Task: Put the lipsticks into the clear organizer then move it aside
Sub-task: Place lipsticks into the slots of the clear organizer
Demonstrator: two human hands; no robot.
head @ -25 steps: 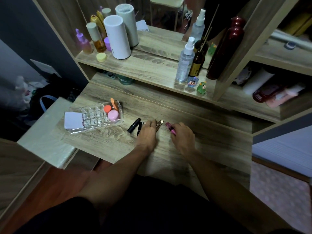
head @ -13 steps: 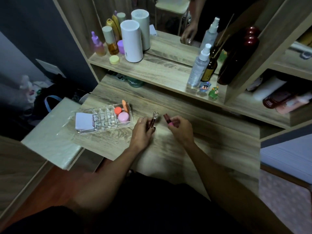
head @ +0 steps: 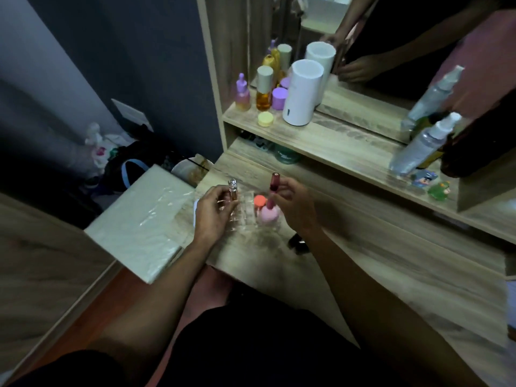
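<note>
The clear organizer [head: 245,216] sits on the wooden desk between my hands, with an orange-capped jar [head: 260,201] and a pink round item [head: 268,215] in it. My left hand [head: 215,212] holds a gold, clear-topped lipstick [head: 233,189] upright over the organizer's left part. My right hand [head: 293,203] holds a dark red lipstick [head: 274,182] upright above the pink item. Two black lipsticks [head: 298,243] lie on the desk under my right forearm, partly hidden.
A white plastic-wrapped block [head: 145,219] lies left of the desk. The shelf behind holds a white cylinder [head: 303,93], purple and amber bottles [head: 264,89], a spray bottle [head: 418,148] and small figurines [head: 430,184]. A mirror [head: 391,46] stands above.
Both hands lifted their lipsticks off the desk and carried them left to the organizer. The view swung left and closer.
</note>
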